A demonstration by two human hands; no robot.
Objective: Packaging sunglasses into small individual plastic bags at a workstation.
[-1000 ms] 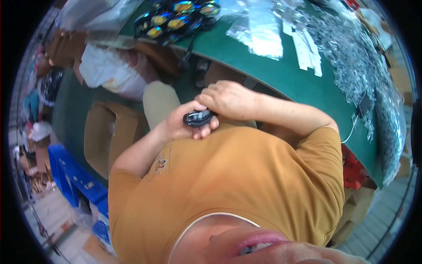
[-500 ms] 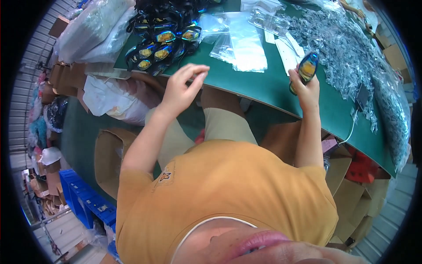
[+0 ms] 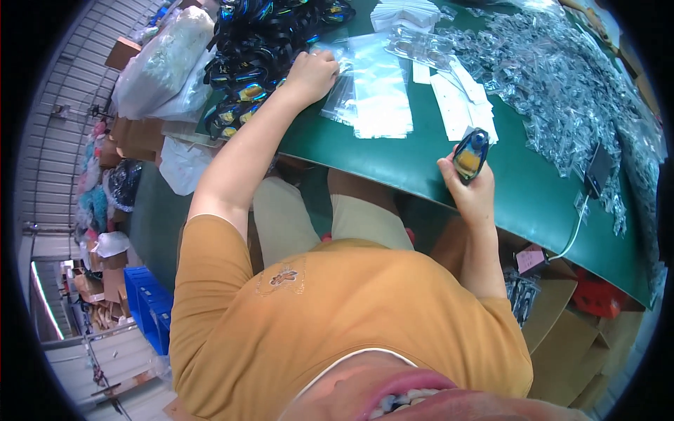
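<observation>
My right hand (image 3: 474, 193) is closed round a pair of swim goggles (image 3: 469, 160) with mirrored orange-and-blue lenses, held above the table's front edge. Over at the left, my left hand (image 3: 314, 76) reaches across the table with its fingers curled down at the edge of some clear plastic bags (image 3: 331, 43); what its fingertips grip is hidden. Beside that hand lies a heap of black goggles (image 3: 256, 52) with straps and mirrored lenses. Flat clear bags (image 3: 379, 88) lie between my two hands. White card strips (image 3: 456, 105) are just beyond the goggles I hold.
Small clear plastic pieces (image 3: 554, 91) form a large pile on the right of the green table (image 3: 365, 156). A dark device with a white cable (image 3: 577, 228) lies at the right edge. White paper (image 3: 404, 15) is stacked at the back. A blue crate (image 3: 147, 309) stands at lower left.
My left hand has moved forward from the table's front edge to the clear bags and curled its fingers. My right hand has drawn the goggles nearer and turned them slightly.
</observation>
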